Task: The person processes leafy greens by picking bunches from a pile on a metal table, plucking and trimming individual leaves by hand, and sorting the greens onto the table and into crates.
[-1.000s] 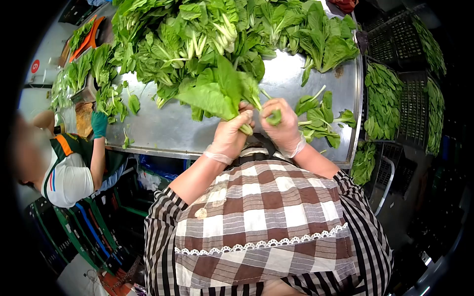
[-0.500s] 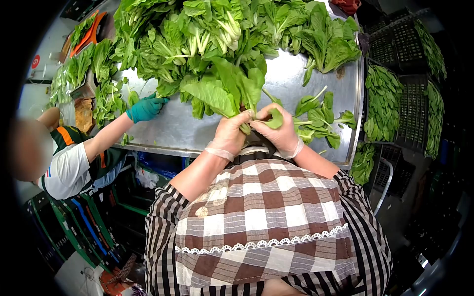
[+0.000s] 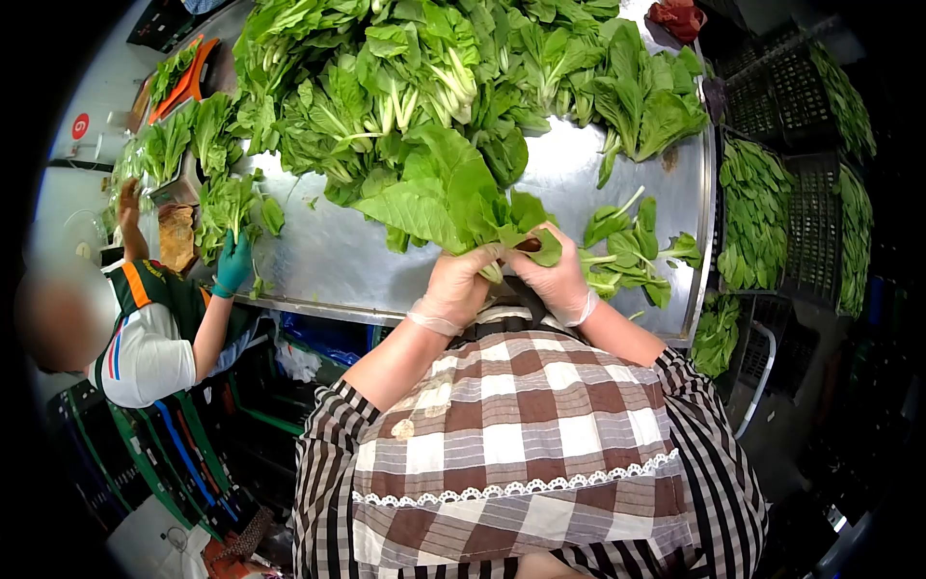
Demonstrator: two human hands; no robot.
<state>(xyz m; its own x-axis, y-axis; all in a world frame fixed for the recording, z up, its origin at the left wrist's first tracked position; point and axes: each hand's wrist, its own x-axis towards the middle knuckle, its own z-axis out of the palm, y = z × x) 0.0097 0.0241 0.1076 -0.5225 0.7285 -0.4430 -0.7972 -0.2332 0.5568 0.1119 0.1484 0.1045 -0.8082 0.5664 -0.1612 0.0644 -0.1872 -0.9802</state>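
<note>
Close in front of the checked apron, my left hand [image 3: 460, 287], in a clear glove, is closed on the pale stem end of a leafy green bunch [image 3: 446, 198]. My right hand [image 3: 558, 275], also gloved, is beside it with bent fingers at a curled leaf [image 3: 540, 246] of the same bunch; the leaf partly hides the fingertips. The bunch spreads up and left over the metal table [image 3: 328, 261]. A big heap of leafy greens [image 3: 357, 87] lies beyond it. Several loose leaves [image 3: 627, 246] lie right of my right hand.
At the left, a co-worker [image 3: 145, 338] with a green glove [image 3: 231, 262] touches greens by a brown-stained object [image 3: 177, 236]. An orange tray [image 3: 183, 85] stands behind. Crates of greens [image 3: 757, 212] stand beyond the table's right edge. A red cloth [image 3: 675, 17] lies at the far right corner.
The co-worker's green-gloved hand has moved left, onto the greens there. My hands have drawn slightly lower, and the bunch's leaves have shifted, with the curled leaf now by my right fingers.
</note>
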